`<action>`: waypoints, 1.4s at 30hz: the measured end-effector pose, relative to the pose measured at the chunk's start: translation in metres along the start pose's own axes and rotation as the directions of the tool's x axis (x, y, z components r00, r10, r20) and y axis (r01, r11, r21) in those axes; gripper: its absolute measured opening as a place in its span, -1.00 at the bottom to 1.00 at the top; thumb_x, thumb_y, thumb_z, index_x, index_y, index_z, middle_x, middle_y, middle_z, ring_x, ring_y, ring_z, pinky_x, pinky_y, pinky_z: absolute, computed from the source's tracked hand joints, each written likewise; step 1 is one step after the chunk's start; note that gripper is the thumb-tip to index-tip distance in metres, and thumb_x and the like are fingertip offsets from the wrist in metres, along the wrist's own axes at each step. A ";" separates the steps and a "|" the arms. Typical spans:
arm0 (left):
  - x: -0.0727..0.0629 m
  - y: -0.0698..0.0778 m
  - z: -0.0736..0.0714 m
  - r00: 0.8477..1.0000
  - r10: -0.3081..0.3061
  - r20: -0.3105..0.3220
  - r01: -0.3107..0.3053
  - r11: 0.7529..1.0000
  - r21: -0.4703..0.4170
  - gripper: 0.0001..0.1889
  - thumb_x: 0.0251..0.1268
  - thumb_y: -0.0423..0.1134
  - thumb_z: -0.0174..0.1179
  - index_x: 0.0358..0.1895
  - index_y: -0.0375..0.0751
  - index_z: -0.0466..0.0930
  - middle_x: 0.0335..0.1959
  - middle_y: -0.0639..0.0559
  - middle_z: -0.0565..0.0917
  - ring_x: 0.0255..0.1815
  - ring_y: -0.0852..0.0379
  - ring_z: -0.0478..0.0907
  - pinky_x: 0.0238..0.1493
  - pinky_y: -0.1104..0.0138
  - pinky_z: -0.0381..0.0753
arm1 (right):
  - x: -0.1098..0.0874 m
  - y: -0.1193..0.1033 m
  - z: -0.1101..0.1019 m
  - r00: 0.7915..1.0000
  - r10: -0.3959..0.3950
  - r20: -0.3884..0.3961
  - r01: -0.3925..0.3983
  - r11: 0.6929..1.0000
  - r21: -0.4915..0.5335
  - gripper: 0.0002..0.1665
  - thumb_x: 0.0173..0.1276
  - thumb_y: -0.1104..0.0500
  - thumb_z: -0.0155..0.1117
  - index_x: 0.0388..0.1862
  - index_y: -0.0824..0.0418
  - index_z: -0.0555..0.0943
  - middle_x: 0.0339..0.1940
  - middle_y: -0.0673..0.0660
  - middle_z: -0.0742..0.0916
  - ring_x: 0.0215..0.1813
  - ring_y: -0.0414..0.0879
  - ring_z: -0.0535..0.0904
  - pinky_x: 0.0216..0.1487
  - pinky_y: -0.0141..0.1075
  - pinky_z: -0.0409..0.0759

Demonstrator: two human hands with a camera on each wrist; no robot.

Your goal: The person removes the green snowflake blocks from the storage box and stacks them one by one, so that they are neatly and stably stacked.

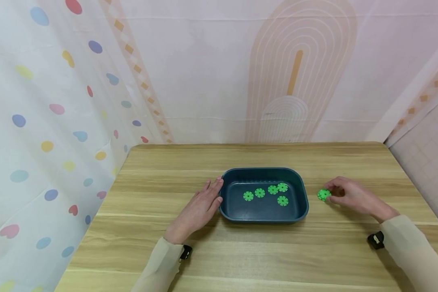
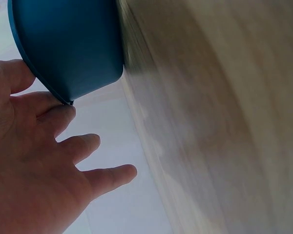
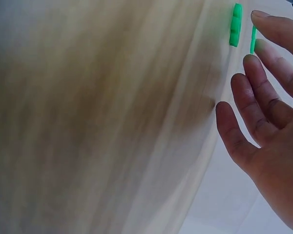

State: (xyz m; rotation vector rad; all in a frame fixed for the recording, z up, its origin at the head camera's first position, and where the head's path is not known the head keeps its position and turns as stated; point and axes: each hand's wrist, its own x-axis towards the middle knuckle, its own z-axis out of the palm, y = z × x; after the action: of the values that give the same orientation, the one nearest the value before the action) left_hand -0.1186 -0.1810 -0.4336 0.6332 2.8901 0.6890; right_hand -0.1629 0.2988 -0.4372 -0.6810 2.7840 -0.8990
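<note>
Nearest, the left hand (image 1: 195, 211) rests with loosely extended fingers against the left end of a dark blue tray (image 1: 263, 221) on the table (image 1: 255, 259), gripping nothing. The right hand (image 1: 355, 197), off the tray's right side, pinches a green disc (image 3: 253, 39) — another green piece (image 3: 236, 25) just beside it. Five green discs (image 1: 248, 198) lie inside. Work seems partway — five in, two outside.

The left hand (image 1: 198, 211) points toward one o'clock, fingers extended. The right hand (image 1: 355, 197) points toward ten o'clock, fingertips pinching.
</note>
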 end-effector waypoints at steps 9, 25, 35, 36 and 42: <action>0.001 0.001 0.000 1.000 -0.004 -0.004 0.004 1.000 -0.012 -0.40 0.75 -0.02 -0.19 0.68 -0.12 0.05 0.69 0.06 0.03 0.68 -0.21 -0.05 0.49 -0.31 0.15 | 0.005 0.000 -0.002 0.999 -0.018 0.032 0.019 0.999 -0.033 -0.68 0.34 0.26 0.48 0.05 0.31 0.70 -0.09 0.05 0.71 -0.12 -0.14 0.58 -0.11 -0.30 0.63; 0.000 0.001 0.000 1.000 -0.002 -0.014 0.002 1.000 -0.006 -0.40 0.75 0.00 -0.20 0.68 -0.13 0.05 0.69 0.02 0.05 0.68 -0.21 -0.04 0.48 -0.31 0.16 | 0.010 0.001 -0.001 0.998 -0.017 0.060 0.019 1.000 -0.020 -0.72 0.33 0.29 0.47 0.01 0.29 0.71 -0.11 0.01 0.73 -0.14 -0.18 0.60 -0.12 -0.33 0.64; 0.000 0.001 0.000 1.000 -0.006 -0.011 0.006 1.000 -0.005 -0.40 0.75 0.01 -0.21 0.68 -0.13 0.05 0.69 0.02 0.06 0.68 -0.20 -0.05 0.49 -0.30 0.15 | 0.010 0.000 0.000 0.998 -0.002 0.065 0.003 1.000 -0.023 -0.72 0.33 0.27 0.48 0.00 0.29 0.71 -0.12 0.01 0.72 -0.14 -0.17 0.59 -0.12 -0.33 0.63; 0.000 0.001 0.000 1.000 -0.005 -0.011 0.005 1.000 -0.003 -0.40 0.75 0.01 -0.21 0.68 -0.13 0.05 0.69 0.02 0.05 0.68 -0.20 -0.04 0.49 -0.30 0.15 | 0.010 0.000 0.000 0.998 -0.001 0.065 0.002 1.000 -0.024 -0.72 0.33 0.27 0.48 0.00 0.29 0.71 -0.12 0.01 0.72 -0.14 -0.17 0.59 -0.12 -0.33 0.63; 0.000 0.001 0.000 1.000 -0.001 -0.011 0.001 1.000 -0.003 -0.40 0.75 0.01 -0.21 0.68 -0.12 0.05 0.69 0.03 0.05 0.68 -0.21 -0.03 0.48 -0.31 0.16 | 0.010 0.000 0.000 0.998 -0.012 0.058 0.013 1.000 -0.013 -0.73 0.32 0.28 0.49 -0.01 0.29 0.71 -0.14 0.02 0.72 -0.15 -0.18 0.59 -0.13 -0.34 0.63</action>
State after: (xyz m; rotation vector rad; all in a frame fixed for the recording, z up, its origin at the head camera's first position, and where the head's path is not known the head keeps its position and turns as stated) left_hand -0.1185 -0.1801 -0.4334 0.6302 2.8990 0.6992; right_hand -0.1714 0.2944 -0.4372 -0.7152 2.7400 -0.8499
